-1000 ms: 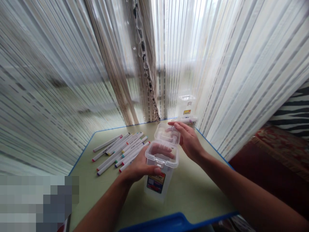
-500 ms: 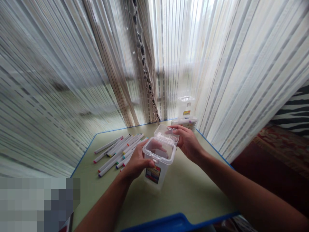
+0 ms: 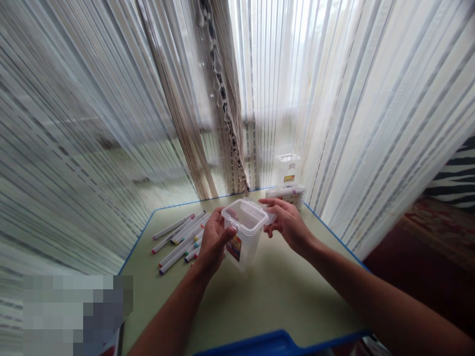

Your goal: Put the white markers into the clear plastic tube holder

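A clear plastic container (image 3: 247,247) with a label on its front is held over the table, its open top towards me. My left hand (image 3: 215,235) grips its left side, thumb at the front near the clasp. The hinged lid (image 3: 270,215) is swung back on the far right side. My right hand (image 3: 287,222) has its fingers around that lid, partly hiding it. I see nothing inside the container. To the left of my left hand lie several white markers (image 3: 181,237) with coloured ends, in a loose pile.
On the light green table (image 3: 289,296) with blue edging, a second clear container (image 3: 287,170) stands on a clear case (image 3: 284,194) at the back right. String curtains (image 3: 315,99) with a beaded strand (image 3: 229,118) hang behind. A blue tray-like lip (image 3: 252,343) runs along the front.
The container has turned a little and tilts differently in my left hand. The lid has gone further back and down, with my right hand on it. The camera view has shifted slightly.
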`<state>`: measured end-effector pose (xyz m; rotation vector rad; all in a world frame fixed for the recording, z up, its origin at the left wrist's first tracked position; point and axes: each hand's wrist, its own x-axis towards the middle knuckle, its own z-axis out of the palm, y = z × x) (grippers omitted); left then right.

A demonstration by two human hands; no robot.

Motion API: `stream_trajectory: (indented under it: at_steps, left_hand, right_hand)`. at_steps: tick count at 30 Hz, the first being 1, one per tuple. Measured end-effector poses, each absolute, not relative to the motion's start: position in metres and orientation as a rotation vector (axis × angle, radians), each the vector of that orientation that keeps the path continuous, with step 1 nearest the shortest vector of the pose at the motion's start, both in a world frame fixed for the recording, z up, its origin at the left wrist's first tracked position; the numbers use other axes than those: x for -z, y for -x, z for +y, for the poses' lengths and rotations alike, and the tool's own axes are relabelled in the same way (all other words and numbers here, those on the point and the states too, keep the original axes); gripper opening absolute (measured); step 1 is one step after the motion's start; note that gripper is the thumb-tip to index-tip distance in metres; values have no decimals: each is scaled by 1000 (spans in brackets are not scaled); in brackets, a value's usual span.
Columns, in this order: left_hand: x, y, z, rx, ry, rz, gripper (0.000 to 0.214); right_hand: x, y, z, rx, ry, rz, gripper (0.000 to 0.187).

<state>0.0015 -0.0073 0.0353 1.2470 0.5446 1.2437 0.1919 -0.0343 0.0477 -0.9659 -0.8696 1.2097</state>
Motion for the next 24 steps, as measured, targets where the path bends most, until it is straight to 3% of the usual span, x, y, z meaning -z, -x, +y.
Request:
stream_trajectory:
  at_steps: [9, 14, 19, 24]
  left_hand:
    - [-33, -2, -4, -1407, -1260, 678, 57]
    - [-40, -5, -12, -1429, -1390, 746, 42]
    - [-38, -10, -21, -1346, -1515, 742, 34]
    - [-37, -15, -28, -1341, -1665, 765, 32]
  right_hand:
    - [-66, -200, -46, -1150, 1147, -930, 43]
    - [-57, -212, -67, -1068, 1227, -968, 44]
    - [-38, -221, -95, -997, 1199, -930, 66]
    - [-27, -221, -122, -959, 1217, -907, 67]
